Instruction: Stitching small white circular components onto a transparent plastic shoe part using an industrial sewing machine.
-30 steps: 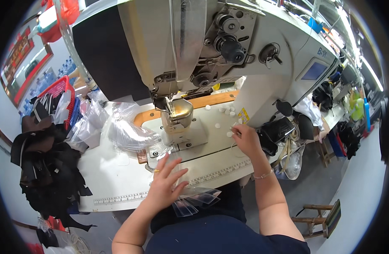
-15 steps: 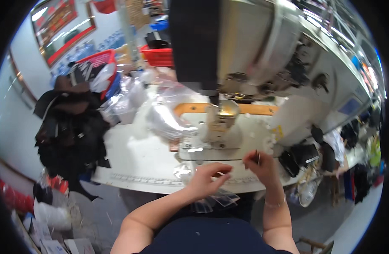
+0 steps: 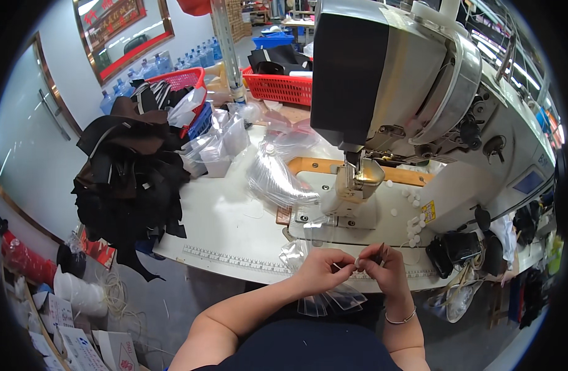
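My left hand (image 3: 324, 272) and my right hand (image 3: 388, 272) meet above the table's front edge, fingers pinched. Between their fingertips is a small white disc (image 3: 357, 263). A thin dark pointed thing (image 3: 383, 250) shows at my right fingers; its kind is unclear. Below the hands, clear plastic strips (image 3: 333, 300) hang over the edge. Ahead stands a post-bed sewing machine (image 3: 349, 68), its post (image 3: 352, 195) rising from the bed plate. More white discs (image 3: 414, 230) lie scattered right of the post, and a fan of clear plastic strips (image 3: 283, 182) lies to its left.
A heap of black fabric pieces (image 3: 132, 179) hangs off the table's left side. Red baskets (image 3: 281, 88) stand behind. A ruler strip (image 3: 234, 260) runs along the front edge of the white table (image 3: 213, 207). Black pouches (image 3: 454, 250) lie at the right; boxes (image 3: 114, 349) sit on the floor.
My hands have come together, the right fingers closing in on the left around the white disc. The whole view has shifted, with the scene moving rightward and slightly down.
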{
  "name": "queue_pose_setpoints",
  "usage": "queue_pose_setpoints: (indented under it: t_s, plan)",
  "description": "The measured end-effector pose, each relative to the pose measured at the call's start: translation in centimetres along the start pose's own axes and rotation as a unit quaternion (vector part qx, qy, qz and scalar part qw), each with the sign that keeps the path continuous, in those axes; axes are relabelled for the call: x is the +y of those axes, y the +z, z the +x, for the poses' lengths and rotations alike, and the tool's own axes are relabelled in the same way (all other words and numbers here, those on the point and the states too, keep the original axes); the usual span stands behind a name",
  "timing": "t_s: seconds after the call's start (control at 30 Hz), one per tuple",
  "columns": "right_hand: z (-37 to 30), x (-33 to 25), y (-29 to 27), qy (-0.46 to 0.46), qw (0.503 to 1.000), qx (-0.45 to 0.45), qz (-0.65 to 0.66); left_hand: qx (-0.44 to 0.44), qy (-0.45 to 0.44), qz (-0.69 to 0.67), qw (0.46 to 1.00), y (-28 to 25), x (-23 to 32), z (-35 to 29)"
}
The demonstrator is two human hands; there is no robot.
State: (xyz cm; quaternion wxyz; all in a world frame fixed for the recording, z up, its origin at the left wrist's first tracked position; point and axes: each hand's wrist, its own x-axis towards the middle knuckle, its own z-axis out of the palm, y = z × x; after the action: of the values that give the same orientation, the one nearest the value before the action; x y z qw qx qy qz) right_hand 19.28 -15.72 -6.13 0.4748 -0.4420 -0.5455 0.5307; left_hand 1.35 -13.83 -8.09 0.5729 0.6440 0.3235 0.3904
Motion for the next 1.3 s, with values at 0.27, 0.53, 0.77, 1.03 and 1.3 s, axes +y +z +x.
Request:
queue_pose_setpoints:
  t_s: [0.27,0.53,0.77,1.03,1.3]
  plan:
    - [0.2,0.2,0.3,-0.032,0.998,-0.005,-0.052,0.002,-0.012,0.034,0.999,-0.4,-0.2,0.2]
    - [0.0,0.5,0.3,-0.014,1.000,0.009,-0.013,-0.004,-0.032,0.011,0.999,-0.4,0.2,0.4]
    - [-0.1,1.1,0.3,-0.017,1.000,0.009,-0.010,-0.002,-0.047,0.027,0.999,-0.3,0.6,0.4]
    - [-0.1,1.9,0.5,-0.043,0.999,0.004,-0.028,0.024,-0.030,0.050,0.998,-0.1,-1.0,0.4]
    - [-0.2,3.4,1.1,-0.109,0.992,0.048,-0.050,0.062,0.018,0.090,0.994,0.2,-1.5,0.4]
